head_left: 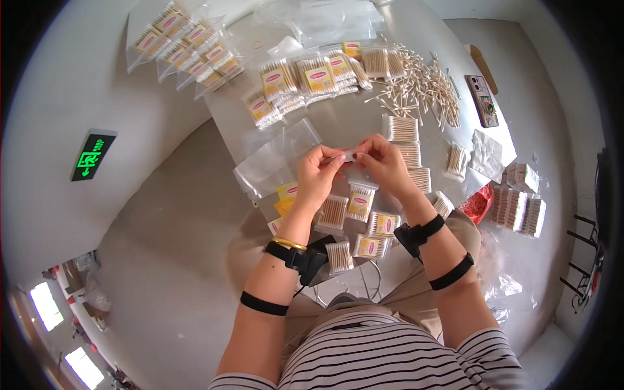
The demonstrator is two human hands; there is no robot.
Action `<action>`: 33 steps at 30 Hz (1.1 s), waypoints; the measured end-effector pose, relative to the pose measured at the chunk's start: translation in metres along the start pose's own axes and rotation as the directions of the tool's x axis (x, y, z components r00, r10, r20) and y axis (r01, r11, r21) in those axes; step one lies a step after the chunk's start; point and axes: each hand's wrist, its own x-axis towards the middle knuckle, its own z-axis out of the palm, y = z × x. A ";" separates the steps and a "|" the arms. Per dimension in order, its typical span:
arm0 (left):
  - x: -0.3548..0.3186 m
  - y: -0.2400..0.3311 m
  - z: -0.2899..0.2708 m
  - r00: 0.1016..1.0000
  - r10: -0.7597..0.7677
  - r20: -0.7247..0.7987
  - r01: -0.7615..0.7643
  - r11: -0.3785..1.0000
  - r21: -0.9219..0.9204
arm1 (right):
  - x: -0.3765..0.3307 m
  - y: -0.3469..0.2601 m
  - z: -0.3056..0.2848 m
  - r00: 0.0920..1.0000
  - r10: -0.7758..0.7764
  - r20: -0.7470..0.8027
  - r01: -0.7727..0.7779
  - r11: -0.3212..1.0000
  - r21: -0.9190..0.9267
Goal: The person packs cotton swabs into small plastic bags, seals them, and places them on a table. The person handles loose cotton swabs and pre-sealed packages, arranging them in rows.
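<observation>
"Whitish plastic strip (349, 156), that's what's between the hands, right?"

"Yes. It sits right at the fingertips, bridging the left hand (318, 170) and the right hand (385, 162), above the table (242, 133)."

"How do the fingers stand?"

"Narrow on both sides. Left thumb and forefinger pinch one end, right thumb and forefinger the other, with only a short stretch of it showing between."

"What's close by?"

"Just below the hands, toward the body, a cotton swab packet (361, 200) with a yellow label. To its left, a packet with bare sticks showing (332, 213). Beside the right hand, a column of swab bundles (402, 129); near the left, flat clear bags (268, 166). Loose cotton swabs (422, 81) are heaped farther off."

"Anything you can't make out?"

"The strip itself, mostly. It's small and pale, and the fingers cover its ends, so I can't tell whether it's a bag's edge or a separate piece. The remaining fingers curl partly out of sight beneath. The left forearm partly covers some yellow cards (286, 191), and the upper arms run into striped sleeves (491, 354) cut off by the lower rim."
</observation>
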 end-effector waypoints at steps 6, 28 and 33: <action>-0.015 0.025 -0.007 0.997 -0.064 -0.037 0.064 0.998 0.014 | -0.002 -0.019 0.012 0.999 -0.044 0.012 0.044 0.996 -0.071; 0.031 0.103 -0.126 0.890 0.009 -0.456 0.108 0.967 0.229 | -0.013 -0.039 0.041 0.977 0.174 0.122 -0.193 0.967 0.167; 0.070 0.106 -0.144 0.901 -0.072 -0.429 0.227 0.919 0.321 | -0.028 -0.029 0.033 0.971 0.212 0.110 -0.232 0.946 0.228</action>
